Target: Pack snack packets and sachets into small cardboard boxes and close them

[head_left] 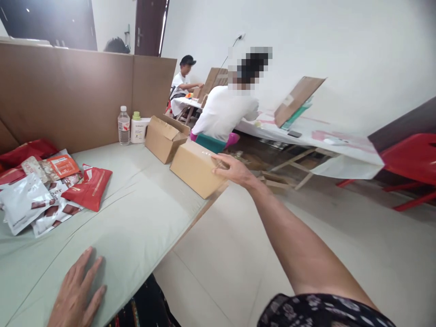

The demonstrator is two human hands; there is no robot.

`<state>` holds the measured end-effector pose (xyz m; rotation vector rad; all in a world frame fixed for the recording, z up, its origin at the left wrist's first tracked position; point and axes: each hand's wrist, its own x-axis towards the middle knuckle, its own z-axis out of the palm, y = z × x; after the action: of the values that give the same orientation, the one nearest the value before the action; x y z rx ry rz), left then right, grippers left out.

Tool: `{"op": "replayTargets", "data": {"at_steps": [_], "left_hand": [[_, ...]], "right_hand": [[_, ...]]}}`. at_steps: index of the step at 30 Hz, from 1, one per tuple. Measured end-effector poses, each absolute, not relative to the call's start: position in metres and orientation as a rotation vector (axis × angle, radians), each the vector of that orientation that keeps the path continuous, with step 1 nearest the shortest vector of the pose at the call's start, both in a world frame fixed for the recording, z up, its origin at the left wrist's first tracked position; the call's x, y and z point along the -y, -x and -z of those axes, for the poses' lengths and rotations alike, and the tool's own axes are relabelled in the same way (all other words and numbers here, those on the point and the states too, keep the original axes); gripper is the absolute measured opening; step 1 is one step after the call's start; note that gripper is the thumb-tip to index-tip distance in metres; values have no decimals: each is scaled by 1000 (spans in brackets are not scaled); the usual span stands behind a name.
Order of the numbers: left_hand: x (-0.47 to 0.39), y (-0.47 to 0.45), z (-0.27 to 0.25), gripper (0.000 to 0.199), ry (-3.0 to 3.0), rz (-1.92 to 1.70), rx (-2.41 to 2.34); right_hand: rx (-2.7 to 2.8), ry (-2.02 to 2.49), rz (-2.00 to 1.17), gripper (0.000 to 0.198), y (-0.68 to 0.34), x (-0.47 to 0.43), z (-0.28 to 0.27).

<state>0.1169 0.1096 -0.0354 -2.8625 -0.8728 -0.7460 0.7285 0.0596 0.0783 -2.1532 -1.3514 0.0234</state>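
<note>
at the far left of a pale green table, a heap of red, white and orange snack packets lies against a tall brown cardboard partition. below them, near the table's front edge, the person's left hand rests flat on the covering, fingers spread apart and holding nothing. further along, by the partition, a clear water bottle stands upright just beside a white bottle with a green cap. next comes an open cardboard box with its flaps up, and touching it on the right a closed cardboard box that sits at the table's right edge, one corner out past the rim. the person's right hand, arm stretched out across the gap, lies on the closed box's upper right corner, fingers loosely apart over the top; whether the thumb grips the far side cannot be told. behind the boxes a seated person in a white shirt faces away at another table, where a leaning cardboard sheet stands. a second person in a dark cap sits further back. at the far right edge, a red chair stands on the tiled floor.
</note>
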Motion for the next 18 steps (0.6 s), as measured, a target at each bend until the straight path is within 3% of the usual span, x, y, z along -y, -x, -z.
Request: {"op": "replayTargets", "data": {"at_steps": [7, 12, 16, 18], "left_hand": [[-103, -118, 32, 46, 2924, 755, 884], [-79, -122, 18, 40, 3060, 646, 1035], [-62, -120, 1, 51, 3231, 432, 1187], [-60, -108, -5, 56, 3232, 424, 1235]], "right_hand": [[1374, 2168, 87, 45, -726, -81, -81], [1223, 2028, 801, 47, -682, -68, -44], [1749, 1670, 498, 31, -583, -87, 13], [2047, 1467, 286, 33, -512, -95, 37]]}}
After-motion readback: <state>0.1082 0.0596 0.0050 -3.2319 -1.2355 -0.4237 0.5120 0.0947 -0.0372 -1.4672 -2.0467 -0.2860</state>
